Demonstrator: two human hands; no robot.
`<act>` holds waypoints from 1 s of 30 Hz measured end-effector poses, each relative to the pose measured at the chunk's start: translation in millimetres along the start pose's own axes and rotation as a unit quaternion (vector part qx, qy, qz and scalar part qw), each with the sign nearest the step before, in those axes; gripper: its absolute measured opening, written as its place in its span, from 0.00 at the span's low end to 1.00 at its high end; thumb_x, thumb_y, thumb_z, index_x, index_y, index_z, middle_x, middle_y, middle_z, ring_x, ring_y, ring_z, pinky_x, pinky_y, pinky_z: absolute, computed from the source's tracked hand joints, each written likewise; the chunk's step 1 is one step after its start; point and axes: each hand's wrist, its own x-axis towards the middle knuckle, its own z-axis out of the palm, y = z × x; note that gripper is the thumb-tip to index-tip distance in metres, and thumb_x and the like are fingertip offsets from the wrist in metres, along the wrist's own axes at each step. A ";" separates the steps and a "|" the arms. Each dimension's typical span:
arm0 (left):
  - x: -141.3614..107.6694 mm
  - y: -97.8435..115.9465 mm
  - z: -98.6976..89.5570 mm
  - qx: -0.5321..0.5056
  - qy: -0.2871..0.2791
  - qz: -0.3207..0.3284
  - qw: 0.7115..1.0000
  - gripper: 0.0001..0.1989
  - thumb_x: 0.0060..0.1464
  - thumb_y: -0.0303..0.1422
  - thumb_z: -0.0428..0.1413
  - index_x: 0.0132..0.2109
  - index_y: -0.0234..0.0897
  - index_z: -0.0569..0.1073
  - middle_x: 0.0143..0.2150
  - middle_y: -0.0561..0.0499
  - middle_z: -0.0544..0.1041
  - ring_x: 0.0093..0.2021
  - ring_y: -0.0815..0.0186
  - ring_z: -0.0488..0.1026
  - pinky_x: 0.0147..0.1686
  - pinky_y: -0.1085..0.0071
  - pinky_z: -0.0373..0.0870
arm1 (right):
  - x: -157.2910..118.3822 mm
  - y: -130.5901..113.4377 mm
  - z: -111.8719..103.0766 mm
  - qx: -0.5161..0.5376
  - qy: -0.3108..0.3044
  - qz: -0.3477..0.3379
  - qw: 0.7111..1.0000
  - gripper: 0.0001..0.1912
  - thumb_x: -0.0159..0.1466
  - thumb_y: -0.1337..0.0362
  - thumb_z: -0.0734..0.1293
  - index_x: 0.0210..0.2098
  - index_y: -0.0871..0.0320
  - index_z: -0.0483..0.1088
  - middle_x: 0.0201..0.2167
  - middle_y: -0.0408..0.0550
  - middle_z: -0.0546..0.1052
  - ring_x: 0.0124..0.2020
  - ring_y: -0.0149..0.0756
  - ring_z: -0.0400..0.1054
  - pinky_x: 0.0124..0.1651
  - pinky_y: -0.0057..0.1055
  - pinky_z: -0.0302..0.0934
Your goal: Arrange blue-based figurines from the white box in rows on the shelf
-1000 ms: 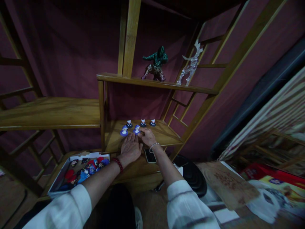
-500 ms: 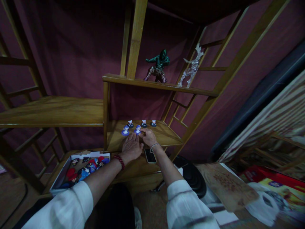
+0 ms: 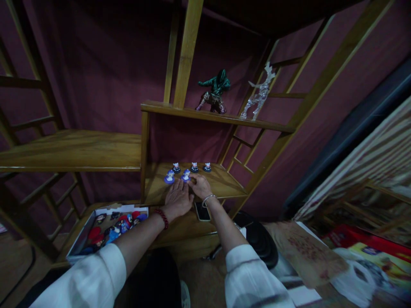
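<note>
Purple and white, the right purple figurine (image 3: 186,175) stands upright on the low wooden shelf (image 3: 224,186), at the fingers of the right hand (image 3: 199,185). Those fingers are curled and nearly together against its side; whether they pinch it cannot be told. The left hand (image 3: 178,197) lies palm down, fingers extended and slightly spread, tips by its base, gripping nothing visible.

Compared with the earlier frames, the view has shifted slightly, while hands and figurines keep the same arrangement. The left purple figurine (image 3: 169,176) stands just beside, with three small dark-based figurines (image 3: 194,167) behind. Above are a metallic green statue (image 3: 218,92) and a clear, faceted deer (image 3: 260,96). Below lies a flat, dark-screened phone (image 3: 203,211); a pale open box (image 3: 128,208) holds jumbled glossy red and blue figures.
</note>
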 end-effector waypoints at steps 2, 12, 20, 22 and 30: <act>-1.0 0.3 0.5 0.003 0.006 0.000 1.000 0.28 0.57 0.39 0.38 0.59 0.22 0.55 0.62 0.36 0.55 0.63 0.55 0.47 0.59 0.59 0.44 | -0.6 0.0 0.1 -0.007 -0.002 -0.002 1.000 0.13 0.55 0.65 0.66 0.41 0.55 0.71 0.43 0.47 0.74 0.45 0.36 0.66 0.51 0.34 0.58; -7.0 1.5 -2.0 0.001 0.047 0.003 0.999 0.28 0.57 0.39 0.40 0.58 0.22 0.57 0.61 0.35 0.57 0.62 0.56 0.50 0.59 0.60 0.46 | -6.7 -8.2 -5.2 -0.041 0.023 -0.009 0.999 0.12 0.56 0.62 0.65 0.41 0.54 0.71 0.42 0.46 0.75 0.45 0.37 0.67 0.51 0.35 0.58; -14.2 -3.5 -0.5 -0.013 0.087 0.015 0.996 0.25 0.56 0.37 0.42 0.55 0.24 0.61 0.59 0.37 0.61 0.60 0.57 0.54 0.59 0.61 0.48 | -15.0 -15.7 -9.0 0.037 0.108 0.061 0.992 0.12 0.57 0.63 0.60 0.37 0.57 0.72 0.36 0.47 0.76 0.33 0.32 0.71 0.40 0.29 0.64; -17.2 -4.6 -0.8 -0.018 0.100 0.022 0.995 0.23 0.56 0.36 0.42 0.54 0.24 0.63 0.57 0.37 0.63 0.59 0.58 0.56 0.59 0.63 0.49 | -16.0 -18.4 -10.7 0.056 0.122 0.064 0.989 0.13 0.57 0.62 0.60 0.36 0.58 0.72 0.35 0.48 0.76 0.31 0.32 0.70 0.39 0.29 0.65; -31.3 -8.3 -4.3 -0.024 0.110 0.031 0.993 0.21 0.55 0.34 0.43 0.52 0.26 0.66 0.56 0.38 0.65 0.58 0.59 0.58 0.58 0.63 0.52 | -25.5 -32.3 -10.1 0.233 0.080 0.053 0.968 0.14 0.57 0.58 0.60 0.37 0.58 0.70 0.25 0.44 0.76 0.24 0.31 0.70 0.33 0.28 0.67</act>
